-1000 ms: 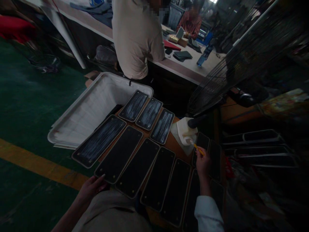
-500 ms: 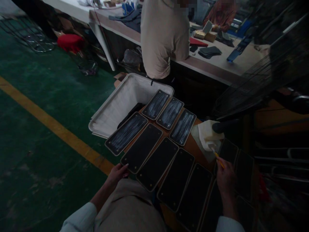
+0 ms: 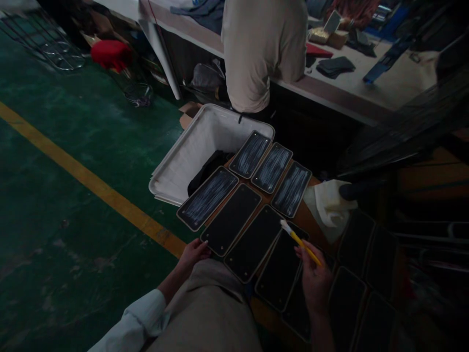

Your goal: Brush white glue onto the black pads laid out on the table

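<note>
Right hand (image 3: 315, 278) pinches yellow brush (image 3: 300, 242), bristle tip over dark panel (image 3: 254, 242) in middle of row on board. Left hand (image 3: 194, 252), fingers loosely curled, touches near corner of neighbouring panel (image 3: 230, 220). White tray (image 3: 190, 151) behind.

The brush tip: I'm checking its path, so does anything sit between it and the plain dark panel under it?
Nothing visible does. The right hand holds the brush, its tip over the bare dark panel; contact cannot be told.

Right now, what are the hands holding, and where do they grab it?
The right hand holds a yellow brush by its handle's lower end. The left hand holds nothing; its fingertips touch a dark panel's near corner.
</note>
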A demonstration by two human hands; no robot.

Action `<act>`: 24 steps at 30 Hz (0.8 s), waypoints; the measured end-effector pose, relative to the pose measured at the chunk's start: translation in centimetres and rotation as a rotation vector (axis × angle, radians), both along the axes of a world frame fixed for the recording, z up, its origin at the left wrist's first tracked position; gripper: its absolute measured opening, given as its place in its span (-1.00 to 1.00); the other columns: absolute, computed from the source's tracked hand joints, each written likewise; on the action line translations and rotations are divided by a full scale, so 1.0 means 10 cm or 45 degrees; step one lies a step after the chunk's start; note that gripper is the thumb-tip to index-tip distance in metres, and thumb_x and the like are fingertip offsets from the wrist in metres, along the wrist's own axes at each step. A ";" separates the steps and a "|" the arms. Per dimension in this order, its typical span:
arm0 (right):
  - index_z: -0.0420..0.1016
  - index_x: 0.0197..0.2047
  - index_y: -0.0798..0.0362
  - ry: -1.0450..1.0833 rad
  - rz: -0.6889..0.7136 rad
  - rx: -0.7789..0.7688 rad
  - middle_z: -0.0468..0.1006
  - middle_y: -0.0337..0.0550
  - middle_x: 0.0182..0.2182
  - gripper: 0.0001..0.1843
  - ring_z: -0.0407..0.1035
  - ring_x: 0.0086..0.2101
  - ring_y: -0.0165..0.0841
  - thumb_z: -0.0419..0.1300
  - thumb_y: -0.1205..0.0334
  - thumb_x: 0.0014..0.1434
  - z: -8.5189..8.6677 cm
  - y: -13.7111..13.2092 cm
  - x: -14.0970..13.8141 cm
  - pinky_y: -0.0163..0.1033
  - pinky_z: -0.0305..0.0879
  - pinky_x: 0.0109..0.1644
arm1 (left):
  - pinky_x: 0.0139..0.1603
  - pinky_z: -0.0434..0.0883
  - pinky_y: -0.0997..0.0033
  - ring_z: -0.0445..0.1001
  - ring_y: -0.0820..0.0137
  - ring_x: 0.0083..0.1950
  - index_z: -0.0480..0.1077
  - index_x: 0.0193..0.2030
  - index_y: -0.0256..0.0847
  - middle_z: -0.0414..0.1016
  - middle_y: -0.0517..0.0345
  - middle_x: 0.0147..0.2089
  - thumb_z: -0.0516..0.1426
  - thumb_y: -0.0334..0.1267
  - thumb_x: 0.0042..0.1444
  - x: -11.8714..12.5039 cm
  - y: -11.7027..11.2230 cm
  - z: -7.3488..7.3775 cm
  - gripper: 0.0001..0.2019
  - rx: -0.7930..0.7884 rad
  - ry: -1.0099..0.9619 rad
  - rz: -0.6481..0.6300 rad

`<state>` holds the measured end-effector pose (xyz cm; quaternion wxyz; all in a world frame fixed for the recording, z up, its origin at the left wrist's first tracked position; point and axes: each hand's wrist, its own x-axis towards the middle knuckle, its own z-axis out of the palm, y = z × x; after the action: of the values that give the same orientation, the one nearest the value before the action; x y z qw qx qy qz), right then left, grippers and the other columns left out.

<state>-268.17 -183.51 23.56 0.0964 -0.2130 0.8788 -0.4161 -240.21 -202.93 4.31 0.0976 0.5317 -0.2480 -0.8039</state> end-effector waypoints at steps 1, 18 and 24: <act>0.47 0.05 0.02 0.006 0.062 -0.009 0.58 -0.04 -0.10 -0.64 0.53 -0.16 -0.25 0.12 0.01 0.30 -0.02 -0.15 0.13 -0.07 0.45 -0.01 | -0.41 0.45 0.46 0.54 0.41 -0.44 0.43 -0.21 -0.24 0.56 0.16 -0.42 0.41 0.03 -0.21 0.00 -0.04 -0.01 -0.50 0.007 0.012 -0.018; 0.48 0.04 0.05 0.533 0.564 0.312 0.55 -0.04 -0.12 -0.66 0.46 -0.11 -0.27 -0.02 0.12 0.39 -0.54 -1.49 0.13 -0.14 0.38 0.01 | -0.45 0.42 0.51 0.53 0.43 -0.46 0.38 -0.29 -0.26 0.52 0.17 -0.48 0.35 0.10 -0.12 0.12 -0.28 -0.04 -0.53 -0.022 0.077 -0.179; 0.49 0.03 0.06 0.588 0.544 0.374 0.55 -0.03 -0.13 -0.64 0.47 -0.15 -0.26 -0.03 0.11 0.39 -0.63 -1.57 0.08 -0.15 0.38 -0.03 | -0.44 0.44 0.47 0.54 0.40 -0.45 0.37 -0.33 -0.25 0.53 0.15 -0.46 0.35 0.10 -0.14 0.11 -0.31 0.01 -0.54 -0.023 0.023 -0.211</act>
<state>-267.38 -199.26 17.28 0.0097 -0.4647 0.8634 -0.1962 -239.10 -206.03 4.38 0.0377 0.5010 -0.2976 -0.8118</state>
